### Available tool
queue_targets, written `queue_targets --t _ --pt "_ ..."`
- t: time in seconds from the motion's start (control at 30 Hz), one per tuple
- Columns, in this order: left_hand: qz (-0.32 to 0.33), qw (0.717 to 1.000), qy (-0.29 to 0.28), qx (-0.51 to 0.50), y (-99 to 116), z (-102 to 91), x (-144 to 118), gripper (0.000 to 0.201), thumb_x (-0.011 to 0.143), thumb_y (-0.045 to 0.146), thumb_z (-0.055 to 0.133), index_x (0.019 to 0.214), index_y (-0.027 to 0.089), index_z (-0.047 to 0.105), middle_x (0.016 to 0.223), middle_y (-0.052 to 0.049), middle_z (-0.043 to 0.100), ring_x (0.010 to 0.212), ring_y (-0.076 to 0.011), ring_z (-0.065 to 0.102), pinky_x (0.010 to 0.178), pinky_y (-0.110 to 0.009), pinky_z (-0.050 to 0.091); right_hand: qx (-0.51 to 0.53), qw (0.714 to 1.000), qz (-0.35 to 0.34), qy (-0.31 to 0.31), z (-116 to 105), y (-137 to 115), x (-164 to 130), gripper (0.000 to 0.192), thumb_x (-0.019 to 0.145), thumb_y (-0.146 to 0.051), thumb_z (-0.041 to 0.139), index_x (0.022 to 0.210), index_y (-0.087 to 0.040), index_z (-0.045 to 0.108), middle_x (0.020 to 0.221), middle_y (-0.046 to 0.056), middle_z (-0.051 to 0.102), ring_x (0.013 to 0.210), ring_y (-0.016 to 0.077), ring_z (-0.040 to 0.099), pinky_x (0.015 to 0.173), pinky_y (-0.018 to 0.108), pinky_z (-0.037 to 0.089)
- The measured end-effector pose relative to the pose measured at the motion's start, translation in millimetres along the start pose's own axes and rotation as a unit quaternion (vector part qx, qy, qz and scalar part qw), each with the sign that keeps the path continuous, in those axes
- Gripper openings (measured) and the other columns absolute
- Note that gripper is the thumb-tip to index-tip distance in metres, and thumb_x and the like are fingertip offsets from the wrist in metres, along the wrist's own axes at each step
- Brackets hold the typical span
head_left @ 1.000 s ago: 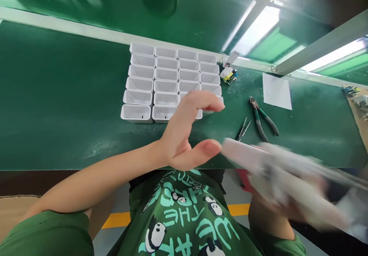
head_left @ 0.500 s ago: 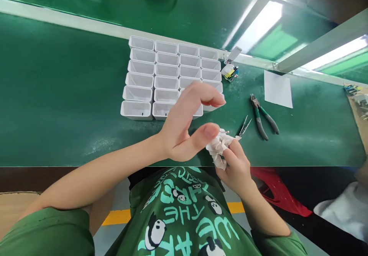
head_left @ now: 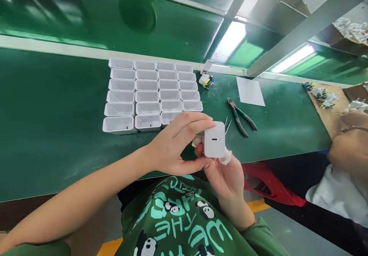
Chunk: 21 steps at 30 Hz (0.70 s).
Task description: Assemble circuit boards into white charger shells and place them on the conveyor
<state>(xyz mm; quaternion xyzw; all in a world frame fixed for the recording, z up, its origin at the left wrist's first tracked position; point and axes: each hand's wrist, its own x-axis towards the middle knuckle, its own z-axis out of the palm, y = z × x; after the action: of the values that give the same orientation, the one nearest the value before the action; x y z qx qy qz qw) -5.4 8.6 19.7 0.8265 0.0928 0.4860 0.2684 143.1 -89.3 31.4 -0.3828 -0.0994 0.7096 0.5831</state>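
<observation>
Case (head_left: 214,148): white, boxy, rounded corners, one dark slot (head_left: 214,139) in the face turned up to the wearer. It is off the bench (head_left: 60,141), in front of the wearer's body, just over the near edge and to the right of the rows of white shells (head_left: 147,108).

Hands: left hand (head_left: 174,148) grips the case from its left side, fingertips on the upper edge, thumb near the lower one, palm arched clear of the face. Right hand (head_left: 228,175) is cupped palm up beneath and behind, with white wrap (head_left: 226,157) showing at the fingers. The case hides most of those fingers, so I cannot tell whether they close on it or merely back it.

Handling, judged by eye: probably moulded plastic, stiff, and light enough for one hand. The smooth faces may slip under dry fingertips; the wrap, if loose, could slide between skin and plastic. Walls should bear a firm pinch; the slot looks like the spot to spare, since grit or a nail could mark it.

Best hold: two opposite edges, thumb against fingers, much as the left hand has it, leaving the slotted face uncovered. A second support from behind would check twisting.

Nearby: tweezers (head_left: 228,125) lie just beyond the case, with pliers (head_left: 241,117) to their right; their hard tips could scratch the finish.
</observation>
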Motion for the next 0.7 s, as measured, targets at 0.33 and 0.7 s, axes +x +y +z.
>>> queue_targets --t 0.33,0.7 --pt "-0.015 1.0 0.003 -0.004 0.8 -1.2 1.5 0.065 0.079 0.025 0.072 0.137 0.016 0.045 0.122 -0.016 0.062 0.115 -0.0268 0.061 0.097 -0.041 0.053 0.027 0.998 0.001 -0.049 1.7 0.7 -3.0 0.029 0.087 -0.033 0.069 0.116 -0.028 0.067 0.103 -0.001 0.076 0.086 0.0075 0.072 0.078 0.009 0.057" --pt "0.028 0.989 0.146 0.029 -5.1 1.7 -5.4 0.057 0.074 0.034 0.057 0.13 0.022 0.053 0.12 -0.011 0.057 0.109 -0.0287 0.059 0.084 -0.047 0.055 -0.487 0.81 -0.327 0.029 -44.7 -5.2 0.1 0.032 0.09 -0.033 0.065 0.12 -0.03 0.055 0.105 0.005 0.06 0.093 0.0197 0.063 0.075 0.034 0.058"
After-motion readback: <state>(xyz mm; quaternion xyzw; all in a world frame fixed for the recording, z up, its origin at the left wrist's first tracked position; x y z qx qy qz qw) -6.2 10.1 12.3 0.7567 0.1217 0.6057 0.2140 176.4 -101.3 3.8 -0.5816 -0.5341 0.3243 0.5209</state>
